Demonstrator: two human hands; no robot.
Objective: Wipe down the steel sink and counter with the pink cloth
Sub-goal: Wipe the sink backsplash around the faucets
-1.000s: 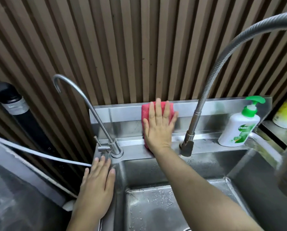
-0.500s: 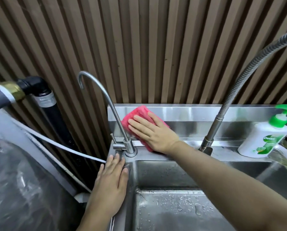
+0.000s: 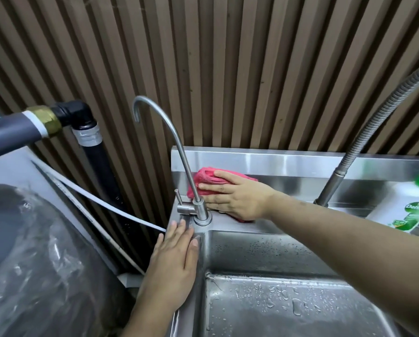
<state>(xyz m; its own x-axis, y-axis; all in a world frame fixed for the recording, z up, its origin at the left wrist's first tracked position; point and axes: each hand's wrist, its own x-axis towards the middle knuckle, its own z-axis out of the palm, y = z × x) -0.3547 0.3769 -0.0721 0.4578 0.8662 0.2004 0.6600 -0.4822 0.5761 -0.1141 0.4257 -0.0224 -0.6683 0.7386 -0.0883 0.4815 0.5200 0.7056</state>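
Note:
The pink cloth [image 3: 204, 175] is pressed against the steel backsplash [image 3: 276, 161] at the sink's far left corner, just behind the thin gooseneck tap [image 3: 191, 181]. My right hand [image 3: 237, 198] lies flat on the cloth, fingers pointing left, and covers most of it. My left hand [image 3: 174, 261] rests flat, fingers apart, on the sink's left rim in front of the tap base, holding nothing. The steel sink basin [image 3: 276, 300] below is wet with droplets.
A flexible spring-hose faucet [image 3: 349, 156] rises at the right. A white and green soap bottle [image 3: 412, 210] stands at the far right on the ledge. Dark pipes [image 3: 91, 152], a white tube [image 3: 106, 203] and a plastic-wrapped object [image 3: 33, 263] lie left of the sink.
My right hand has slid the cloth leftward along the backsplash, from the middle to the corner behind the thin tap. The left hand stays on the rim. The view has shifted left.

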